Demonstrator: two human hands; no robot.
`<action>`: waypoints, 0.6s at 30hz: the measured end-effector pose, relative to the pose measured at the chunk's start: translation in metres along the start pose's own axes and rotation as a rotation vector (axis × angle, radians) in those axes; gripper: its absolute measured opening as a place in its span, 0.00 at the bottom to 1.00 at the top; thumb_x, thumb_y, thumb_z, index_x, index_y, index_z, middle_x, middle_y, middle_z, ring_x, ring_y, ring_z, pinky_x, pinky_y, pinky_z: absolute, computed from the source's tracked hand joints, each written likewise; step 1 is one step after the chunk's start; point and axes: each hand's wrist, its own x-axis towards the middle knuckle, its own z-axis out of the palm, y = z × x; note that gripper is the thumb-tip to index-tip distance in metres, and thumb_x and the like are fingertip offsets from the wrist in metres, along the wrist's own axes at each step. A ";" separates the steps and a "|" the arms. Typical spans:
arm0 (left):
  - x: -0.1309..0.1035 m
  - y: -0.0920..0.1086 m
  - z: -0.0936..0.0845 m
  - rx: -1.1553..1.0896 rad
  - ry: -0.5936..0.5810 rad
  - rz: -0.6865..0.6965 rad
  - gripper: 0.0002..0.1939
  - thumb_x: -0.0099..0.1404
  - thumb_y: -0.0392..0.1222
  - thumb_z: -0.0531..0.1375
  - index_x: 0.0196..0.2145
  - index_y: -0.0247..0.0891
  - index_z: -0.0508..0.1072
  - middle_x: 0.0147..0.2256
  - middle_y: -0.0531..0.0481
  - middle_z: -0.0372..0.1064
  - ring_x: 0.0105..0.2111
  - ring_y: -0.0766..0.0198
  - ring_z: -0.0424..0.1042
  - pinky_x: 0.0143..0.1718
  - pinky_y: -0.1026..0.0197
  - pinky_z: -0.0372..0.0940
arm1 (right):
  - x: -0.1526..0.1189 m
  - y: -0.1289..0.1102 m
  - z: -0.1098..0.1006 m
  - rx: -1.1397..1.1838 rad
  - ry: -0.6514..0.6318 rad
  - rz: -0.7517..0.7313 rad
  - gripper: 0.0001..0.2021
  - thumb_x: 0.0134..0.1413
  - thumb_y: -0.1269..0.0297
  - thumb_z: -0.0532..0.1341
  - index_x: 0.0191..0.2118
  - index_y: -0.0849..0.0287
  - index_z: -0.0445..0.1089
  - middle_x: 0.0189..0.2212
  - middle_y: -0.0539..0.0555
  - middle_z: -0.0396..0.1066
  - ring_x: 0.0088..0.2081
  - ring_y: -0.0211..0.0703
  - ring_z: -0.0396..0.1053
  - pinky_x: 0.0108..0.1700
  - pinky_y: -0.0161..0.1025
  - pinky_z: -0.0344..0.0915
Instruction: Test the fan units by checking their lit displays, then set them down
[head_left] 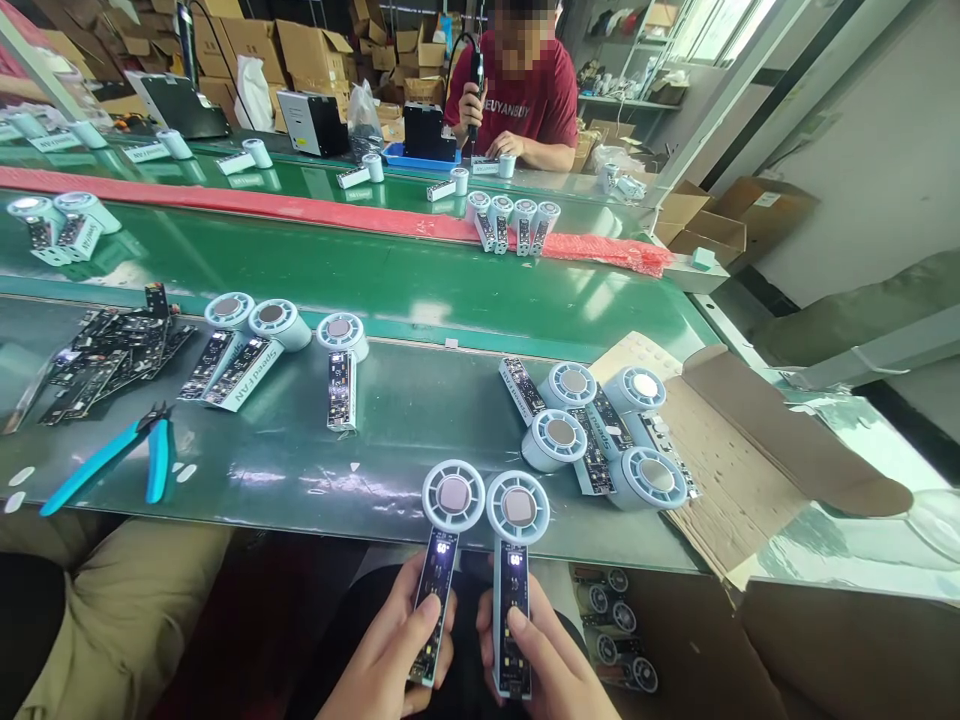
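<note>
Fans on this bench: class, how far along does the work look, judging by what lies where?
Possibly done: four fans lie heaped by the cardboard box. In hand: the left hand and right hand each grip one fan with its board lit. Probably left: three fans by the loose boards; which pile is finished is unclear.

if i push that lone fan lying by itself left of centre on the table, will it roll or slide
The lone fan would probably slide or pivot, not roll: it lies flat, with its long handle stretched toward the table edge. Its round head might let it swing about that end. The bare circuit board along the handle looks exposed, so pushing there seems risky. It looks like light plastic.
</note>
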 end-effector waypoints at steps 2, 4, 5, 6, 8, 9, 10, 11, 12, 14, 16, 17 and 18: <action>0.000 0.001 0.001 0.003 0.004 -0.001 0.25 0.62 0.58 0.54 0.51 0.46 0.52 0.34 0.54 0.56 0.22 0.75 0.58 0.15 0.71 0.38 | 0.000 0.001 0.000 0.017 0.018 -0.008 0.21 0.52 0.45 0.61 0.42 0.59 0.63 0.28 0.49 0.64 0.26 0.35 0.57 0.28 0.34 0.54; -0.001 0.002 0.002 0.014 0.006 0.000 0.27 0.62 0.59 0.54 0.52 0.46 0.51 0.33 0.54 0.56 0.22 0.75 0.58 0.15 0.72 0.39 | 0.000 0.002 0.000 0.035 0.037 -0.019 0.22 0.51 0.46 0.62 0.44 0.57 0.63 0.30 0.50 0.64 0.27 0.35 0.58 0.28 0.33 0.54; -0.001 0.003 0.002 0.022 0.005 0.001 0.27 0.62 0.59 0.54 0.52 0.45 0.51 0.33 0.55 0.56 0.22 0.75 0.58 0.15 0.72 0.39 | 0.000 0.002 0.001 0.041 0.040 -0.023 0.22 0.51 0.46 0.62 0.44 0.57 0.64 0.31 0.50 0.63 0.27 0.35 0.58 0.28 0.33 0.54; -0.001 0.003 0.002 0.027 0.006 0.002 0.26 0.61 0.59 0.54 0.51 0.45 0.52 0.33 0.55 0.56 0.22 0.75 0.58 0.15 0.72 0.39 | 0.000 0.002 0.001 0.046 0.039 -0.024 0.21 0.51 0.46 0.62 0.44 0.57 0.64 0.31 0.50 0.63 0.26 0.35 0.58 0.28 0.33 0.54; -0.001 0.002 0.002 0.028 0.007 0.006 0.26 0.62 0.59 0.54 0.51 0.44 0.53 0.33 0.54 0.56 0.22 0.75 0.58 0.15 0.72 0.39 | 0.000 0.002 0.001 0.050 0.023 -0.021 0.20 0.52 0.46 0.62 0.42 0.57 0.65 0.29 0.49 0.63 0.26 0.35 0.57 0.28 0.33 0.54; -0.001 0.002 0.002 0.026 0.008 0.008 0.25 0.62 0.59 0.54 0.51 0.45 0.53 0.33 0.54 0.57 0.21 0.75 0.58 0.15 0.72 0.39 | 0.000 0.002 0.001 0.052 0.014 -0.021 0.19 0.52 0.46 0.61 0.40 0.58 0.65 0.28 0.49 0.63 0.25 0.35 0.57 0.28 0.33 0.55; -0.001 0.001 0.001 0.022 0.008 0.008 0.26 0.62 0.59 0.54 0.51 0.45 0.52 0.33 0.54 0.57 0.21 0.75 0.58 0.15 0.72 0.39 | 0.000 0.002 0.001 0.054 0.005 -0.021 0.19 0.53 0.46 0.61 0.40 0.58 0.65 0.27 0.49 0.63 0.25 0.34 0.57 0.28 0.33 0.54; -0.001 0.001 0.001 0.019 0.007 0.008 0.26 0.62 0.59 0.54 0.51 0.46 0.52 0.34 0.54 0.57 0.21 0.75 0.58 0.15 0.71 0.39 | 0.000 0.002 0.001 0.057 0.001 -0.020 0.19 0.53 0.46 0.61 0.39 0.58 0.65 0.26 0.49 0.63 0.24 0.34 0.57 0.28 0.33 0.54; -0.001 0.001 0.001 0.016 0.007 0.007 0.27 0.61 0.60 0.54 0.52 0.46 0.52 0.34 0.54 0.57 0.21 0.75 0.58 0.15 0.71 0.39 | 0.001 0.002 0.000 0.062 0.003 -0.020 0.19 0.53 0.46 0.61 0.39 0.58 0.65 0.26 0.49 0.63 0.24 0.34 0.57 0.27 0.33 0.54; -0.002 0.002 0.003 0.018 0.012 -0.001 0.27 0.61 0.60 0.54 0.52 0.46 0.52 0.34 0.54 0.57 0.22 0.74 0.58 0.16 0.70 0.38 | 0.001 0.002 0.000 0.070 0.025 -0.026 0.19 0.52 0.46 0.61 0.40 0.57 0.65 0.28 0.49 0.64 0.25 0.35 0.58 0.27 0.33 0.54; -0.004 0.006 0.006 0.053 0.041 -0.016 0.26 0.61 0.60 0.53 0.51 0.46 0.54 0.33 0.54 0.57 0.22 0.74 0.57 0.17 0.69 0.38 | 0.001 0.002 0.001 0.058 0.043 -0.033 0.19 0.52 0.46 0.61 0.40 0.57 0.64 0.28 0.50 0.64 0.26 0.36 0.58 0.27 0.33 0.55; -0.005 0.008 0.007 0.082 0.063 -0.026 0.25 0.62 0.60 0.53 0.51 0.46 0.55 0.33 0.54 0.58 0.22 0.74 0.56 0.17 0.69 0.37 | 0.001 0.002 0.001 0.042 0.052 -0.035 0.19 0.53 0.46 0.61 0.40 0.57 0.64 0.28 0.49 0.63 0.26 0.36 0.58 0.27 0.33 0.55; -0.006 0.009 0.009 0.111 0.085 -0.035 0.24 0.63 0.60 0.52 0.51 0.46 0.56 0.33 0.54 0.58 0.23 0.74 0.56 0.18 0.69 0.37 | 0.001 0.002 0.001 0.024 0.061 -0.036 0.18 0.54 0.46 0.60 0.39 0.57 0.64 0.27 0.49 0.63 0.26 0.35 0.58 0.27 0.33 0.55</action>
